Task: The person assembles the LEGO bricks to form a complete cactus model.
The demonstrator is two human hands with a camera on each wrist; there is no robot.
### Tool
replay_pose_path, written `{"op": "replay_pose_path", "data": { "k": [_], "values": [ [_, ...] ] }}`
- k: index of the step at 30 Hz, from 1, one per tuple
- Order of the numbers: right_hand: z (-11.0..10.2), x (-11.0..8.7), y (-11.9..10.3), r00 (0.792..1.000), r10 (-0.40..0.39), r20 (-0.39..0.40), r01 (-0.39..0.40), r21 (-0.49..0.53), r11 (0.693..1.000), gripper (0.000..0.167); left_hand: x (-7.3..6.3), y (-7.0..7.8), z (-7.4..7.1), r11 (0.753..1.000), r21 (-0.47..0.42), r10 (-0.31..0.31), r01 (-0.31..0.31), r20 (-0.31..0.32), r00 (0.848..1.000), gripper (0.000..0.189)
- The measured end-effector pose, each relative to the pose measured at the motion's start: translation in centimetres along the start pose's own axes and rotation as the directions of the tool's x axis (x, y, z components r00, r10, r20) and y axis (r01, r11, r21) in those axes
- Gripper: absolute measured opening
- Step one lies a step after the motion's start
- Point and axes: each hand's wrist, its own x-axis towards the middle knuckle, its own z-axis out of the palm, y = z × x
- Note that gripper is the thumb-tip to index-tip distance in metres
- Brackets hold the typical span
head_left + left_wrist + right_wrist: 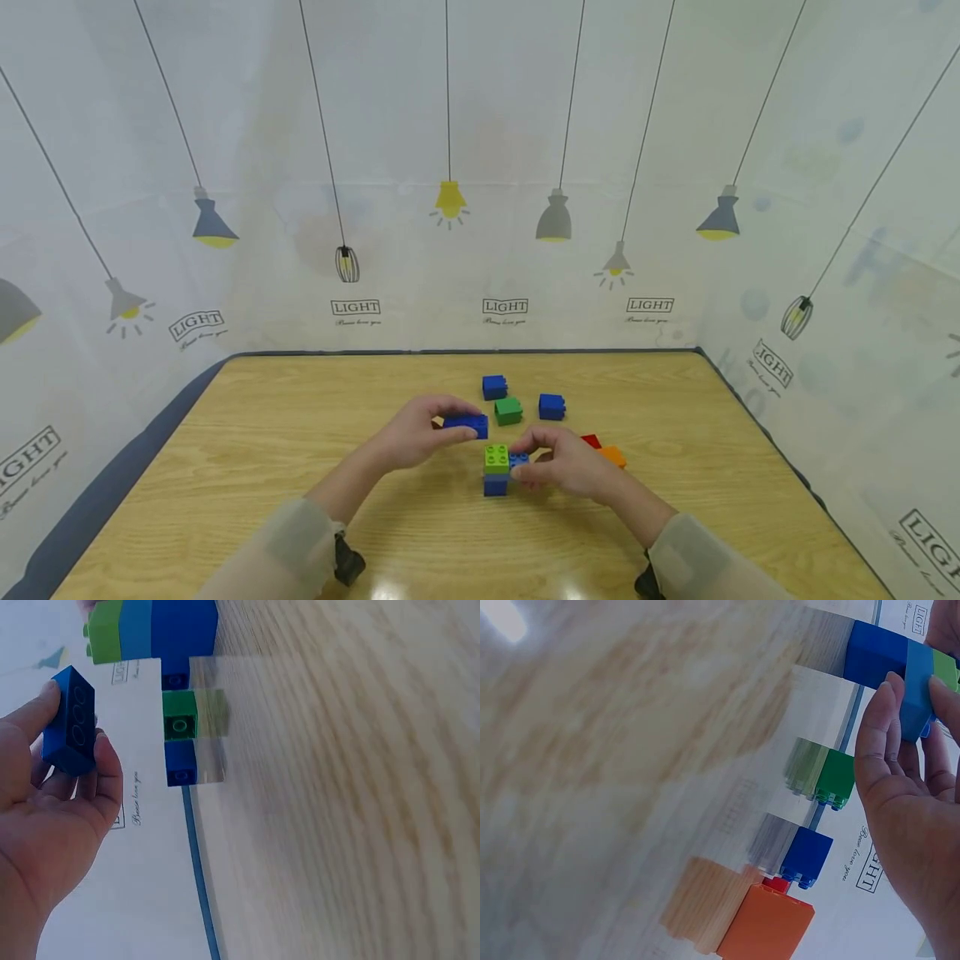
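Observation:
My left hand (pixel 416 433) pinches a long dark blue toy brick (pixel 472 426) between thumb and fingers, held up over the table. In the left wrist view, round hollows show on that brick's underside. Just right of it stands a small stack: a dark blue brick (pixel 495 486) at the bottom, a light blue brick (pixel 519 459) across the middle, and a lime green brick (pixel 496 455) on top. The light blue brick juts out to the right, and my right hand (pixel 566 462) pinches that end. Its thumb and fingertips also show around it in the right wrist view.
Behind the stack lie a blue brick (pixel 493 387), a green brick (pixel 507 411) and another blue brick (pixel 552 407). A red brick (pixel 591 440) and an orange brick (pixel 613 456) sit behind my right hand. Lamp-printed cloth (pixel 405 250) walls the wooden table (pixel 285 400).

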Motion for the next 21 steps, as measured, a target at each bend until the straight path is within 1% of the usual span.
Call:
{"op": "replay_pose_path", "data": {
  "k": [6,11,16,21],
  "values": [
    [-0.1,0.1,0.1,1.0,-0.007,0.009,0.007,0.0,1.0,0.037,-0.2,0.7,0.8,0.998,-0.046,0.034,-0.032,0.038,0.999,0.03],
    [0.0,0.1,0.2,1.0,-0.011,0.011,0.01,0.005,1.0,0.032,-0.3,1.1,1.5,0.996,-0.068,0.054,-0.05,0.064,0.996,0.031],
    [0.1,0.0,0.2,1.0,-0.017,0.011,0.017,0.009,1.0,0.03,-0.6,1.5,2.1,0.995,-0.088,0.047,-0.04,0.086,0.995,0.035],
    [0.1,-0.1,0.2,1.0,-0.02,0.015,0.02,0.003,1.0,0.031,-0.8,1.6,2.5,0.996,-0.08,0.034,-0.027,0.087,0.996,0.037]
  ]
}}
